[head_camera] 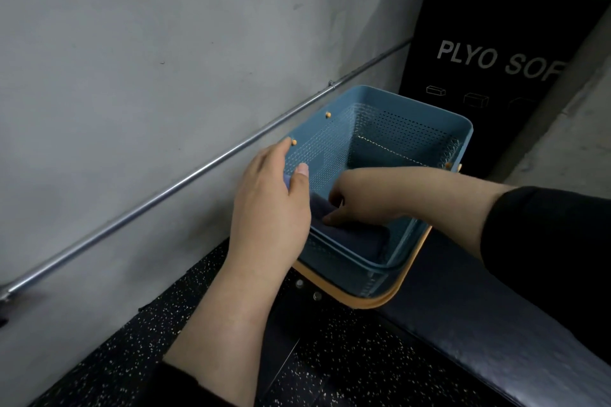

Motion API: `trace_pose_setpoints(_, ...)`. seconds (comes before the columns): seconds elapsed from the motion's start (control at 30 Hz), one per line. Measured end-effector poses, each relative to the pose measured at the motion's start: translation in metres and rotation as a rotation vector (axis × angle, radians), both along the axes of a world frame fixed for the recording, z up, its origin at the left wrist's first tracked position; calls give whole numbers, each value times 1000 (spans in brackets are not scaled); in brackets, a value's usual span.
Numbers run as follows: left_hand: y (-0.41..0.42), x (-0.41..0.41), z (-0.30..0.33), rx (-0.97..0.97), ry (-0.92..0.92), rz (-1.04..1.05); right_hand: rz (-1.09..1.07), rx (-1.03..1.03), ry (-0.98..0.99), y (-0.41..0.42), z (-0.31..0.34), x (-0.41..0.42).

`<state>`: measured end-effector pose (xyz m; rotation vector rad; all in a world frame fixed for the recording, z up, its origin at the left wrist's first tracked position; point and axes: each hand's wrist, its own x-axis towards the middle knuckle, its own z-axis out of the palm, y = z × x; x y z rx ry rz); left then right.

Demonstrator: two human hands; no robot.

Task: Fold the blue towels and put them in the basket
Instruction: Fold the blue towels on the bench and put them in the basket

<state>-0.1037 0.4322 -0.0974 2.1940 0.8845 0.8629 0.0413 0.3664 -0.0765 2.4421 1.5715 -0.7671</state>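
Note:
A blue perforated basket (pixel 413 102) with an orange handle (pixel 363 302) stands on the floor beside the wall. A folded dark blue towel (pixel 350 241) lies in its near end. My left hand (pixel 267 205) grips the basket's left wall, fingers outside and thumb inside over the rim. My right hand (pixel 360 201) reaches down into the basket from the right. Its curled fingers and thumb hold the towel's upper edge. The far half of the basket shows only bare bottom.
A grey wall with a metal pipe (pixel 198 168) runs along the left. A black and green plyo box (pixel 489 59) stands behind the basket. A dark padded bench (pixel 479 324) lies at the lower right, on black speckled floor (pixel 148 340).

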Motion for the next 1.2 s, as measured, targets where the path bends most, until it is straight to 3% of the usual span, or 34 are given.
trace_pose_setpoints(0.4, -1, 0, 2, -43, -12, 23, -185, 92, 344, -3, 11, 5)
trace_pose_setpoints(0.6, 1, -1, 1, -99, -66, 55, -282, 174, 603, -8, 68, 41)
trace_pose_setpoints(0.8, 7, -2, 0, -116, -64, 72, -320, 56, 347, 9, 42, 81)
trace_pose_setpoints(0.93, 7, 0, 1, -108, -48, 50, -385, -61, 321, 24, -7, 85)
trace_pose_setpoints(1.2, 9, 2, -4, -51, -35, 44, -250, -385, 198, 41, -42, 68)
